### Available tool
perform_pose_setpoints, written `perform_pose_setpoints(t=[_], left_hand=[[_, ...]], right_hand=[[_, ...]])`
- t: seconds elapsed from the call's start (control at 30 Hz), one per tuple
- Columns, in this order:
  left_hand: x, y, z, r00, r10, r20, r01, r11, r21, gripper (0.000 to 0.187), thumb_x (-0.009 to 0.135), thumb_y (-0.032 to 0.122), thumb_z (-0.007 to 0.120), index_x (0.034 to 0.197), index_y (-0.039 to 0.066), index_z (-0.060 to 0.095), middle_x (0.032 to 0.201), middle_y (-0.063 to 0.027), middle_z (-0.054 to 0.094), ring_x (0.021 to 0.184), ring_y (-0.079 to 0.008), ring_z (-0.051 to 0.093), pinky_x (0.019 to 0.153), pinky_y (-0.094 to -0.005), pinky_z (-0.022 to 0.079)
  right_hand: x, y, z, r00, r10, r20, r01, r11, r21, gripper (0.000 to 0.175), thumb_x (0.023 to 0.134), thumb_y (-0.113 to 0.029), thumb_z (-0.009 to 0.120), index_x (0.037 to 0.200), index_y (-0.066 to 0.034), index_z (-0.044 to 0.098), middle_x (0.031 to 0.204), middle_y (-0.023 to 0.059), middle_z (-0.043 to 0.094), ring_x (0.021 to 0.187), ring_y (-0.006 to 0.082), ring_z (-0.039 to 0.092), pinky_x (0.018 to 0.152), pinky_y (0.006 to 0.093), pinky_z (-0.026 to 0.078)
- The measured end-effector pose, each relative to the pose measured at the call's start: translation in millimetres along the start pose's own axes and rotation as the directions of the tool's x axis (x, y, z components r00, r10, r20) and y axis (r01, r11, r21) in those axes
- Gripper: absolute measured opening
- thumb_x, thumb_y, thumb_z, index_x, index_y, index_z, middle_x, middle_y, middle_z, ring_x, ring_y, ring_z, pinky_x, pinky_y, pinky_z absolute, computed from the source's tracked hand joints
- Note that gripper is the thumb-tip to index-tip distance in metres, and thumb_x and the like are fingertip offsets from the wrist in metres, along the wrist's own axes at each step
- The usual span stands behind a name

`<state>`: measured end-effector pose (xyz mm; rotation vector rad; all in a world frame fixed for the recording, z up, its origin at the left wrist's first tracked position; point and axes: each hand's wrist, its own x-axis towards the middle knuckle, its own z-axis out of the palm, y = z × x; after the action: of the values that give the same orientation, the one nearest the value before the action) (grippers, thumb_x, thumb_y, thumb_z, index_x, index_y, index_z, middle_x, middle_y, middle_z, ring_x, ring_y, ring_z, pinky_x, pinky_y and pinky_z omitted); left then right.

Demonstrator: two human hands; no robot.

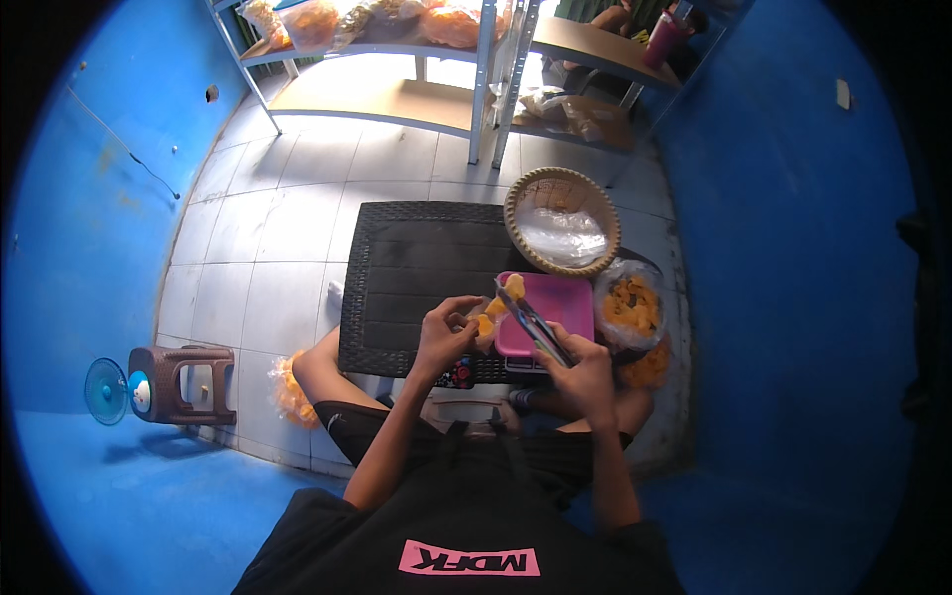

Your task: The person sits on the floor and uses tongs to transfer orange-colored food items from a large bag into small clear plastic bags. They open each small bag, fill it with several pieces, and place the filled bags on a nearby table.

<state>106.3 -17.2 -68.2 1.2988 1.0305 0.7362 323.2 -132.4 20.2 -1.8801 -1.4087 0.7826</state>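
Note:
My right hand [584, 372] grips a pair of metal tongs [539, 327], whose far end is at some yellow-orange chips [513, 286]. Just left of the tongs, my left hand [450, 335] holds a small clear plastic bag [485, 341] with orange chips inside. Under the tongs, a pink plastic tray [561, 297] rests on the black woven-pattern table [431, 253], apparently on a device that is mostly hidden. An open clear bag of orange chips [632, 306] stands right of the tray. Behind the tray, a round woven basket [515, 239] holds clear plastic bags [561, 234].
Filled bags of chips [294, 390] lie on the tiled floor at left, near a brown plastic stool [167, 383] and a small fan [105, 390]. Metal-framed shelves [372, 97] with bagged snacks stand ahead. Part of another person [613, 18] shows beyond them. Blue walls flank both sides.

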Motion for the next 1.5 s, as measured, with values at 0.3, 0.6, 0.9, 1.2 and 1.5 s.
perform_pose_setpoints(t=[0.3,0.6,0.9,1.2,1.5], left_hand=[[3,-5,-6,0.999,-0.011,-0.047,-0.002,0.960,-0.280,0.040,0.097,-0.001,0.065,0.137,-0.003,0.062,0.098,-0.0099,0.075,0.082,-0.0124,0.071,0.072,-0.0262,0.059],[-2,-6,-6,1.000,-0.007,-0.029,-0.002,0.952,-0.306,0.043,0.098,0.002,0.066,0.140,0.000,0.061,0.098,-0.0079,0.073,0.083,-0.0081,0.068,0.075,-0.0241,0.058],[1,-20,-7,1.000,-0.028,-0.008,0.023,0.923,-0.383,0.045,0.098,0.005,0.070,0.141,-0.002,0.059,0.094,-0.0047,0.070,0.075,-0.0060,0.061,0.070,-0.0217,0.054],[-2,-18,-4,0.999,-0.040,0.013,0.042,0.902,-0.429,0.048,0.097,0.005,0.071,0.142,-0.004,0.056,0.096,-0.0065,0.069,0.080,-0.0070,0.064,0.071,-0.0224,0.056],[1,-32,-3,0.994,-0.087,0.068,0.110,0.721,-0.684,0.044,0.099,-0.004,0.062,0.142,-0.008,0.053,0.119,-0.0144,0.066,0.084,-0.0113,0.067,0.070,-0.0227,0.059]], right_hand=[[-16,-6,36,0.996,-0.084,-0.022,0.079,0.978,-0.192,0.056,0.086,-0.029,0.084,0.136,-0.0081,0.068,0.096,0.0148,0.074,0.085,0.0313,0.074,0.078,0.0415,0.057],[-16,-13,25,0.998,-0.066,-0.002,0.064,0.973,-0.223,0.057,0.084,-0.029,0.085,0.134,-0.0056,0.068,0.093,0.0162,0.073,0.082,0.0308,0.074,0.076,0.0403,0.056],[-15,-8,29,0.999,-0.043,-0.025,0.043,0.999,-0.004,0.056,0.085,-0.022,0.086,0.134,-0.0004,0.068,0.091,0.0126,0.074,0.077,0.0137,0.068,0.075,0.0308,0.055],[-13,-1,39,1.000,-0.024,-0.016,0.025,0.998,0.055,0.057,0.087,-0.026,0.084,0.137,-0.0034,0.067,0.093,0.0140,0.075,0.078,0.0187,0.072,0.076,0.0334,0.055],[-9,6,47,0.998,-0.047,-0.040,0.050,0.995,0.086,0.058,0.087,-0.026,0.084,0.137,-0.0021,0.067,0.093,0.0134,0.075,0.079,0.0164,0.071,0.075,0.0322,0.055]])
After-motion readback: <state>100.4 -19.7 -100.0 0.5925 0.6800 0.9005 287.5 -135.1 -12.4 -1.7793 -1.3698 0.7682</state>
